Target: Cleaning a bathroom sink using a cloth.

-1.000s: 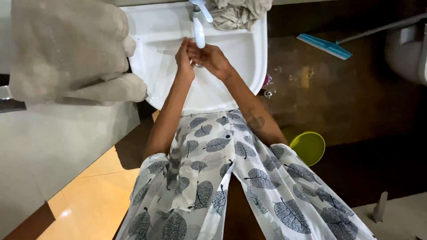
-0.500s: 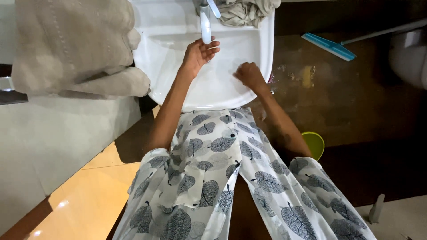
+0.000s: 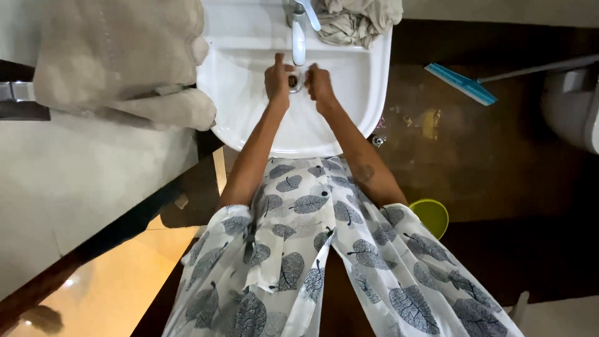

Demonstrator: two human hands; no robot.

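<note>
Left hand (image 3: 277,78): in the basin (image 3: 349,118), at 9 o'clock of the drain (image 3: 293,81), fingers loose, empty.
Right hand (image 3: 319,82): at 3 o'clock, equally near, seemingly empty.
Tap (image 3: 299,34): spout at 12 o'clock, long axis running 12 to 6.

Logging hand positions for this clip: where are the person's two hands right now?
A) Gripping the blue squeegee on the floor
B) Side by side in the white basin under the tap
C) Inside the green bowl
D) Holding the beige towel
B: the left hand and right hand sit side by side in the white basin, just below the tap.
</note>
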